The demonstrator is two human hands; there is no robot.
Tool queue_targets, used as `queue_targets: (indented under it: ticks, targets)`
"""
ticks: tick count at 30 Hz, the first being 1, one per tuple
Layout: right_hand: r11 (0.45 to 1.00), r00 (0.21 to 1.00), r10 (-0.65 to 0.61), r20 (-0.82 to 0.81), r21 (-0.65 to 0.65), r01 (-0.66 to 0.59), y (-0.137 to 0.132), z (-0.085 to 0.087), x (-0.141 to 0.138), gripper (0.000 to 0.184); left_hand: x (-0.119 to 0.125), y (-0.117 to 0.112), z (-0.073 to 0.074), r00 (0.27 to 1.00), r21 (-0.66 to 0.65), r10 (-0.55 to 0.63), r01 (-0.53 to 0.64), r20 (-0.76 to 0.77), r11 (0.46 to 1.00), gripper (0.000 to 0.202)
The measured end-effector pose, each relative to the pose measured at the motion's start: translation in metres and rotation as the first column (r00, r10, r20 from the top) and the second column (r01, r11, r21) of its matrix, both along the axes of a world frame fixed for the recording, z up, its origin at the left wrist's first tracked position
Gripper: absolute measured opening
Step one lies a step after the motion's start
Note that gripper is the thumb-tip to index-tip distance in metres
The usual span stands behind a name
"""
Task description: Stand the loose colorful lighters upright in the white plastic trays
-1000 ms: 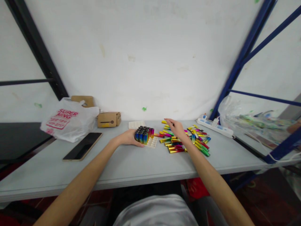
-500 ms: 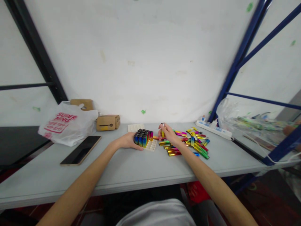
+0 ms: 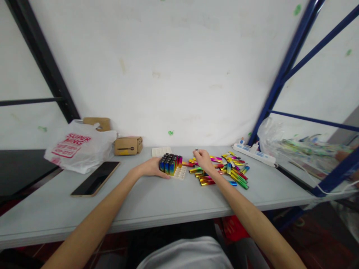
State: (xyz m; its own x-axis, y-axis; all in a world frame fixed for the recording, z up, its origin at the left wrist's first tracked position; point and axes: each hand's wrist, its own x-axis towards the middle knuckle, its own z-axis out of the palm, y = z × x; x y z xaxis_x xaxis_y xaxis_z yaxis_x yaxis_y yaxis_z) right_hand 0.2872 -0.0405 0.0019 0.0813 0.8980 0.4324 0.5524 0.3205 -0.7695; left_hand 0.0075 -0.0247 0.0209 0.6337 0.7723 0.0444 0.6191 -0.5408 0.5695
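A white slotted tray (image 3: 181, 172) lies mid-table with several shiny rainbow-coloured tubes (image 3: 169, 163) standing upright in it. My left hand (image 3: 152, 167) rests against the tray's left side, fingers curled on its edge. To the right lies a loose pile of the same coloured tubes (image 3: 230, 170). My right hand (image 3: 203, 161) hovers between tray and pile, fingers pinched on one tube whose dark tip shows above them.
A second white tray (image 3: 161, 151) lies behind the first. A phone (image 3: 95, 178), a white plastic bag (image 3: 78, 146) and a small cardboard box (image 3: 128, 145) are on the left. A power strip (image 3: 254, 154) and a clear bag (image 3: 297, 147) are on the right.
My right hand reached into the pile, closed on a tube and drew it back toward the tray. My left hand stayed on the tray.
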Motion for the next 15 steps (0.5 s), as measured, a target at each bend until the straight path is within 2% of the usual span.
queue_targets:
  ticks: [6, 9, 11, 15]
  targets:
    - [0.988, 0.991, 0.135, 0.025, 0.071, -0.137, -0.01, 0.005, -0.007, 0.037, 0.0, 0.0, -0.001, 1.0, 0.022, 0.002, -0.002, 0.0, 1.0, 0.08]
    - [0.968, 0.967, 0.25, 0.052, 0.026, -0.251, -0.014, 0.008, -0.008, 0.036, -0.001, 0.001, -0.001, 1.0, 0.017, 0.003, -0.003, -0.002, 1.0, 0.08]
    - [0.95, 0.943, 0.306, 0.133, 0.028, -0.312, -0.014, 0.008, -0.008, 0.039, -0.001, 0.001, -0.002, 1.0, 0.016, 0.005, -0.005, 0.002, 1.0, 0.08]
    - [0.937, 0.886, 0.205, 0.415, 0.179, -0.3, -0.015, 0.007, -0.009, 0.044, -0.001, 0.002, -0.003, 1.0, -0.006, -0.006, 0.006, 0.015, 1.0, 0.079]
